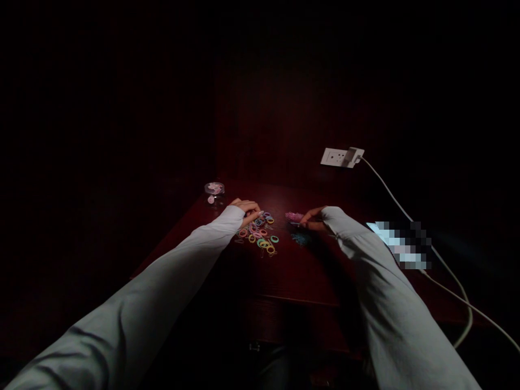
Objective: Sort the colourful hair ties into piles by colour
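My left hand point(247, 209) reaches over the far side of a loose pile of small coloured hair ties point(255, 234), its fingers bent and drawn together at the pile. What they pinch, if anything, is too small to name. Thin wire-like pieces point(271, 252) lie among the rings. To the right, my right hand point(315, 220) is closed, thumb and fingertips together beside a pink heap of small pieces point(293, 216). Something small and pale purple shows at its fingertips, too unclear to name. Just nearer lies a blue heap of small pieces point(300, 238).
A clear round jar point(214, 194) with pink and white pieces stands at the back left of the dark red table point(260, 276). A white wall socket point(335, 157) holds a charger point(354, 156). Its cable point(450, 275) runs down the right, past a blurred-out lit screen point(400, 246).
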A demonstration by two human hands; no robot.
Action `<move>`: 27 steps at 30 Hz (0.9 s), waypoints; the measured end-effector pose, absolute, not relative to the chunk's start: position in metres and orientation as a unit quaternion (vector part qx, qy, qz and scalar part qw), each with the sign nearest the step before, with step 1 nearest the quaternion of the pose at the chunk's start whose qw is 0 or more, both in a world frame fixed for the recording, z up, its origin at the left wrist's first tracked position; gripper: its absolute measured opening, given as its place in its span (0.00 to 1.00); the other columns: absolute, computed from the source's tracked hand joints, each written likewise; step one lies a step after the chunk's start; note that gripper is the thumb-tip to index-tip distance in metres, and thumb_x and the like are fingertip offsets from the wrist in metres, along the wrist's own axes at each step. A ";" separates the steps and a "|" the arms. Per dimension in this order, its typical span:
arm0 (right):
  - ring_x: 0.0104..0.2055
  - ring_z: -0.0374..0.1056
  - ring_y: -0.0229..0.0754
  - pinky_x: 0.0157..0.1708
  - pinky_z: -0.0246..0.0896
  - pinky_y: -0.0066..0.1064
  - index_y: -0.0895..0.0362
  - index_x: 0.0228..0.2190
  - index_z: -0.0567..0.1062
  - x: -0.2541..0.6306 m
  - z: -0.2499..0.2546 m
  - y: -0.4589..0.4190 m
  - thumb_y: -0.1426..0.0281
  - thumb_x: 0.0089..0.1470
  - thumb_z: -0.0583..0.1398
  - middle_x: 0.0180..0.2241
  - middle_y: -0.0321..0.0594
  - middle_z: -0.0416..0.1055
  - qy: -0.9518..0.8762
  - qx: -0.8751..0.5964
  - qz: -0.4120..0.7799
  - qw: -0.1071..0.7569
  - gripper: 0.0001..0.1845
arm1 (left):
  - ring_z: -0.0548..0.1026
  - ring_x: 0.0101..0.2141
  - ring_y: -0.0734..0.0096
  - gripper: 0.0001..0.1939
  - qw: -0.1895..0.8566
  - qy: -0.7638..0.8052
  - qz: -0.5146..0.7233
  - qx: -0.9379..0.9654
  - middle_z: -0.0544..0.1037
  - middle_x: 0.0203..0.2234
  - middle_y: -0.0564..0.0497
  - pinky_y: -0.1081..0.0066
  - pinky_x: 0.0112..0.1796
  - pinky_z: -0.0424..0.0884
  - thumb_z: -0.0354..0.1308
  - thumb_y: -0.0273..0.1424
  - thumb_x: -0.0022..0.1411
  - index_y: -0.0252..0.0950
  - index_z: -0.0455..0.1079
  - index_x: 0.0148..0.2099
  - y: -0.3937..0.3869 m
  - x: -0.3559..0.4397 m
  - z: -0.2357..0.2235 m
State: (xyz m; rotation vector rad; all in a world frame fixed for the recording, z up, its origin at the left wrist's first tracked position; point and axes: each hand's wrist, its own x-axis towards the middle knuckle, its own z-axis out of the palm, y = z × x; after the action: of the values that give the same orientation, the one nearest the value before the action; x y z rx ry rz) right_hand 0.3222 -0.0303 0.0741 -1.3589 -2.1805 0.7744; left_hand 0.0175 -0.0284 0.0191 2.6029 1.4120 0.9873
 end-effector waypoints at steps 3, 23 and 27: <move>0.28 0.70 0.38 0.31 0.63 0.27 0.56 0.28 0.84 0.335 0.083 -0.036 0.66 0.44 0.67 0.26 0.39 0.79 -0.808 -0.515 0.253 0.137 0.08 | 0.72 0.33 0.71 0.14 0.011 0.451 0.318 0.834 0.77 0.29 0.56 0.68 0.43 0.61 0.53 0.37 0.72 0.38 0.72 0.35 -0.028 0.017 0.019; 0.26 0.70 0.38 0.29 0.61 0.27 0.51 0.30 0.86 0.323 0.091 -0.048 0.76 0.46 0.65 0.21 0.35 0.76 -0.812 -0.563 0.136 0.072 0.11 | 0.74 0.35 0.70 0.15 0.034 0.411 0.308 0.858 0.77 0.32 0.54 0.67 0.44 0.61 0.50 0.38 0.73 0.37 0.73 0.39 -0.038 0.010 0.025; 0.25 0.70 0.38 0.26 0.60 0.26 0.50 0.32 0.87 0.325 0.088 -0.046 0.77 0.45 0.65 0.21 0.35 0.76 -0.824 -0.551 0.117 0.063 0.14 | 0.74 0.35 0.71 0.14 0.035 0.415 0.308 0.855 0.78 0.32 0.54 0.68 0.44 0.61 0.50 0.37 0.73 0.37 0.73 0.38 -0.039 0.010 0.025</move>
State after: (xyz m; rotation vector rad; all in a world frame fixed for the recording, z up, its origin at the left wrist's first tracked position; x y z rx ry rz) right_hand 0.3254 -0.0457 0.0880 -1.6640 -2.4894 0.3526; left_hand 0.0101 -0.0387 0.0253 2.6284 1.2746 0.9465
